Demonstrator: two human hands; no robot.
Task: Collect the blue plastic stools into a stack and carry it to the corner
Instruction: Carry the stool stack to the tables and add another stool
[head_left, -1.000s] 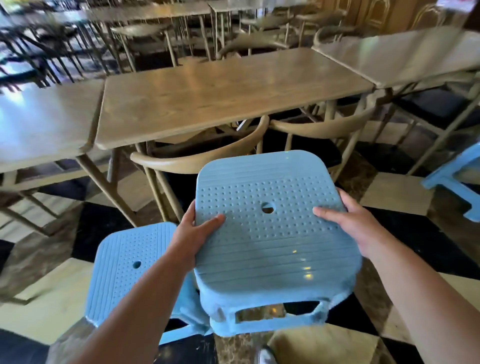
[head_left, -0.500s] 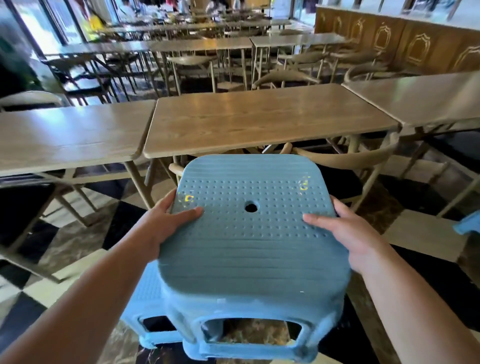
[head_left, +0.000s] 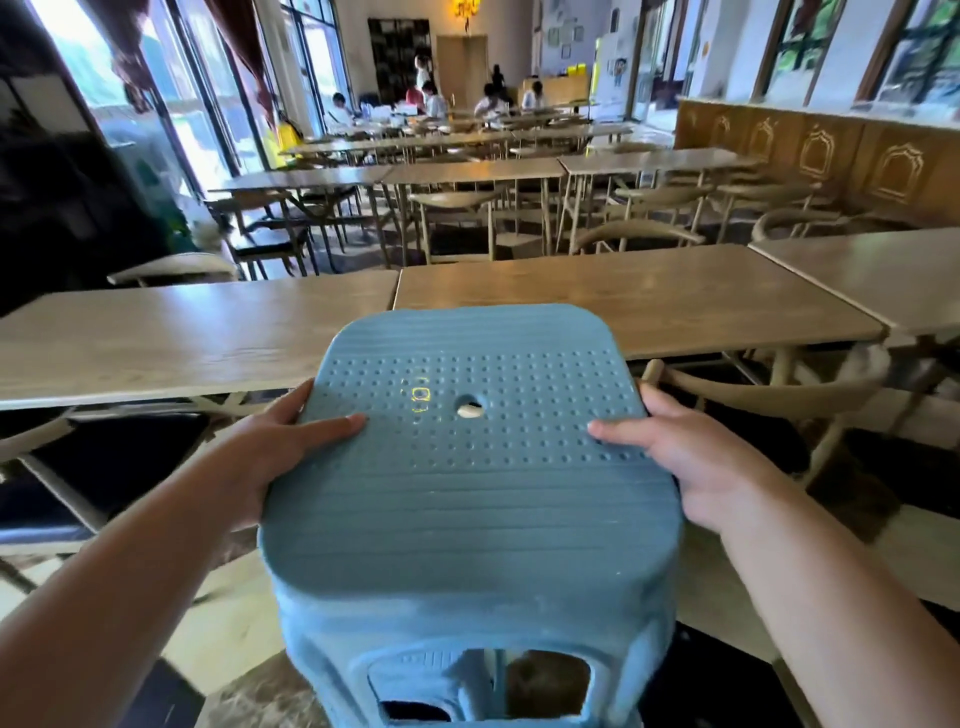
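A blue plastic stool (head_left: 467, 499) with a dotted, ribbed seat and a centre hole fills the middle of the head view, held up in front of me. My left hand (head_left: 283, 447) grips its left edge with the thumb lying on the seat. My right hand (head_left: 680, 457) grips the right edge the same way. Through the opening under the seat I see blue plastic of another stool (head_left: 436, 675); whether the two are nested I cannot tell.
A row of wooden tables (head_left: 623, 301) runs just beyond the stool, with curved-back wooden chairs (head_left: 769, 389) tucked under. More tables and chairs fill the room behind. Several people (head_left: 431, 101) sit at the far end. Tiled floor (head_left: 218, 623) lies below.
The stool has come up higher and my view has tilted up into the room. The second stool seen at lower left earlier is now below the held one. Both hands keep their grip.
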